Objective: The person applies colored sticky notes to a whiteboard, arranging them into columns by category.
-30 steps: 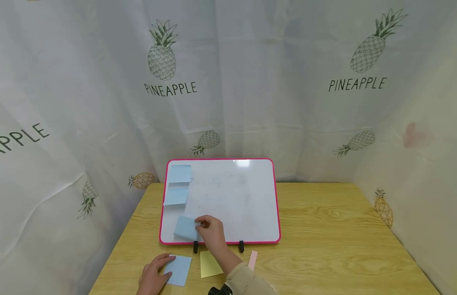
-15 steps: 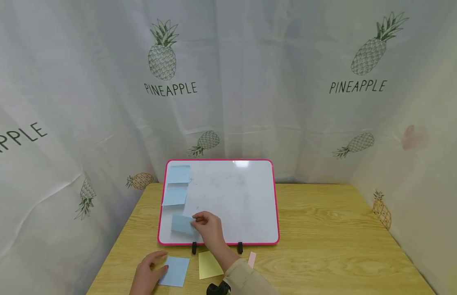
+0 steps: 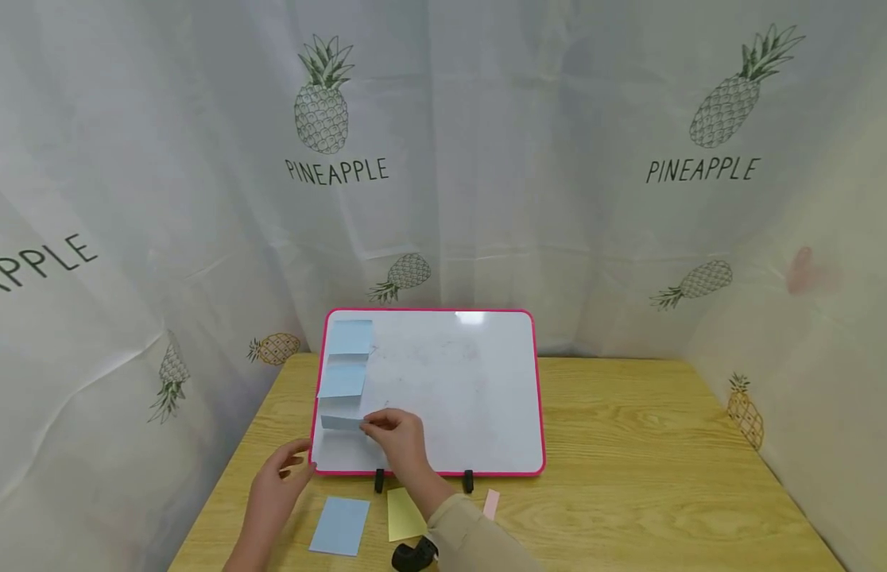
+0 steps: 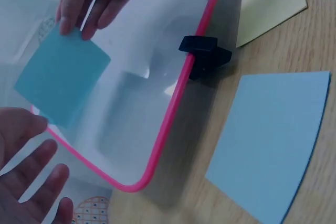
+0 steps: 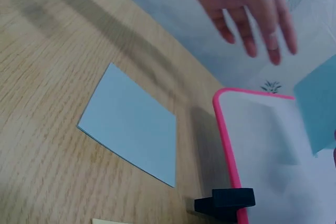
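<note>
The right hand (image 3: 397,437) pinches a light-blue square paper note (image 3: 339,423) between thumb and fingertips at its right edge. The note is in front of the rectangular whiteboard with a pink frame (image 3: 458,381), near the board's left edge and above its lower left corner. A shadow on the board suggests that the sheet stands off the surface; whether any edge touches cannot be told. The left hand (image 3: 275,477) holds nothing, its fingers loosely bent and spread just beside the board's lower left corner, thumb towards the note.

The note should prove very light, thin and limp, quick to bend or crease and perhaps tacky along one edge. A light pinch at an edge or corner looks best, with a second pinch at the opposite corner to keep it flat.

Above it, along the whiteboard's left edge, hang an upper light-blue paper note (image 3: 349,337) at the top left corner and a lower light-blue paper note (image 3: 341,380). Two small black supports (image 3: 379,481) grip the board's bottom edge. In front, on the wood-grain table (image 3: 615,445), lie a light-blue square paper pad (image 3: 339,526), a yellow paper pad (image 3: 406,515) and a narrow pink paper strip (image 3: 490,504). A white pineapple-print curtain (image 3: 501,199) hangs behind the table's far edge.
</note>
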Demonstrator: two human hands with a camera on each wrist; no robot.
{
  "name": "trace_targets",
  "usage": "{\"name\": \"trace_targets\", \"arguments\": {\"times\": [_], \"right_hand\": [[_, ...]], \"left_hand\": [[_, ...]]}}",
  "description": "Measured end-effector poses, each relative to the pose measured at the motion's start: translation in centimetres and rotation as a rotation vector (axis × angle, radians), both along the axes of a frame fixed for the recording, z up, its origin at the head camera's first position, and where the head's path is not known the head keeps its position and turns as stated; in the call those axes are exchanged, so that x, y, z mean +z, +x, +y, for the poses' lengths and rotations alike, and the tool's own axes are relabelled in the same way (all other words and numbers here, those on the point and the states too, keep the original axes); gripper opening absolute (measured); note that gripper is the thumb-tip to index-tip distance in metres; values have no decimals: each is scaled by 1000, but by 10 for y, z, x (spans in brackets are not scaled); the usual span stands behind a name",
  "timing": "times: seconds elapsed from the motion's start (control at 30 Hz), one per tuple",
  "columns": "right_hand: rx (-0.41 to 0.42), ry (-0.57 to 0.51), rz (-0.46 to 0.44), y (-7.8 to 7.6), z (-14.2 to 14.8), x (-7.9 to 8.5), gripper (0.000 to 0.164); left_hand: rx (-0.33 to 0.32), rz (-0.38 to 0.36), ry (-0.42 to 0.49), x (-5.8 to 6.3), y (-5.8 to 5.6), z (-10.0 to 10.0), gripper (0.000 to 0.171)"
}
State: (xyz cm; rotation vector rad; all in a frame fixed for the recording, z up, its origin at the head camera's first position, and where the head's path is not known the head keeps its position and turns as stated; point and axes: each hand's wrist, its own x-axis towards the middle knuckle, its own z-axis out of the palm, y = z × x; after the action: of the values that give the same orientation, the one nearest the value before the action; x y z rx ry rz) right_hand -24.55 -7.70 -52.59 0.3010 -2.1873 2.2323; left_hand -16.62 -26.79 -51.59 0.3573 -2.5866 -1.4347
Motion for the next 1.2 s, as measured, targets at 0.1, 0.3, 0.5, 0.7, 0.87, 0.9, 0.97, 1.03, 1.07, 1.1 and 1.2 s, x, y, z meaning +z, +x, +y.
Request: {"name": "trace_targets", "arguments": {"times": [0.1,0.3,0.5,0.7,0.87,0.9,0.97,1.03,1.07,1.1,1.2], "right_hand": [[19,-12,-3,1,-4,-4,7],[65,-43,2,2,-12,-12,14],[48,-42,7,5,-19,-19,14],[16,23,43,6,-21,-25,14],[14,55,64,7,-21,-29,14],[12,62,67,7,-21,-30,14],[6,73,72,7,-22,-32,14],[4,81,86,8,-23,-35,13],[4,80,90,8,-24,-36,13],[3,83,99,8,-24,-37,13],[5,94,122,9,-24,-38,13]], "left_hand": [[-3,71,1,4,-6,-2,39],[-44,196,-55,6,-16,-8,37],[-83,264,-116,1,-25,-10,36],[-104,213,-126,-6,-31,-7,36],[-107,158,-151,-15,-37,-7,36],[-111,147,-159,-16,-38,-7,36],[-125,137,-182,-20,-41,-8,36],[-137,135,-208,-22,-43,-8,35],[-141,136,-218,-23,-44,-8,35],[-145,143,-229,-24,-45,-8,35],[-149,166,-244,-26,-47,-8,34]]}}
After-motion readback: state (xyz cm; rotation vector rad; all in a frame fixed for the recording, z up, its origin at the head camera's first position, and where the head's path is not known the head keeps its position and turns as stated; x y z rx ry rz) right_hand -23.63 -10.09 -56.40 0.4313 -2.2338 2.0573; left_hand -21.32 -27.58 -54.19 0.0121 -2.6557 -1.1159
